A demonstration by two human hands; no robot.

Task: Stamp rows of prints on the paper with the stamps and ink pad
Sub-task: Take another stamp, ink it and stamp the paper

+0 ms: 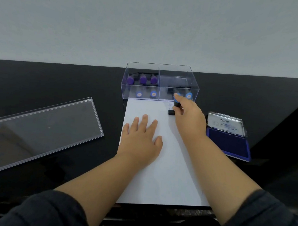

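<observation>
The stamp (176, 104) stands upright near the far right corner of the paper (166, 168), its black base (171, 112) at the sheet; whether it touches cannot be told. The right hand (189, 116) has its grip clenched round the stamp's blue handle. Just beyond the base a faint bluish print (170, 104) shows on the paper, too blurred to read. The left hand (142, 139) lies flat on the sheet — fingers straight and spread, grip released.

The paper lies lengthwise on the black worktop (57, 79), its far edge just beside the clear box (160, 83). The box has two compartments; the left holds purple-topped and blue-topped stamps, the right a few more blue-topped ones. Right of the paper the ink pad (228, 145) lies open, its lid (226, 124) tilted up at the far side. Well to the left rests the clear box lid (40, 132) — inner side up.
</observation>
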